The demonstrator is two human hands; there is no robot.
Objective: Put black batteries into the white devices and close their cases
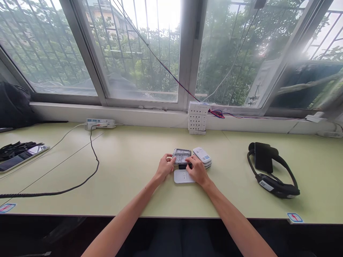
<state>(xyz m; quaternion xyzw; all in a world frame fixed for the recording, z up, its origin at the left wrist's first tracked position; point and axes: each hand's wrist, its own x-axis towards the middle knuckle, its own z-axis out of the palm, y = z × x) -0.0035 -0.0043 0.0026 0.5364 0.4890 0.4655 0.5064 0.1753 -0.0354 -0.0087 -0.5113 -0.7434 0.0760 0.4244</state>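
Note:
A small open rectangular device (182, 157) lies tilted on the table, with dark edges and a printed label inside its frame. My left hand (164, 167) grips its left side, thumb on the near edge. My right hand (197, 169) is closed at the device's right side, fingertips on its near right corner. Just in front of the device lies a white rounded cover (180, 177) with a small printed label, partly behind my right hand. Beyond that hand sits a stack of several white rounded devices (202, 154), the top one bearing a blue-and-white sticker.
A tall stack of white boxes (197, 118) stands against the sill. On the right rests a black headset (281, 187). A power strip (100, 123) with cables is at the back left; a tablet-like device (20, 159) lies farther left. The table's front edge runs below my forearms.

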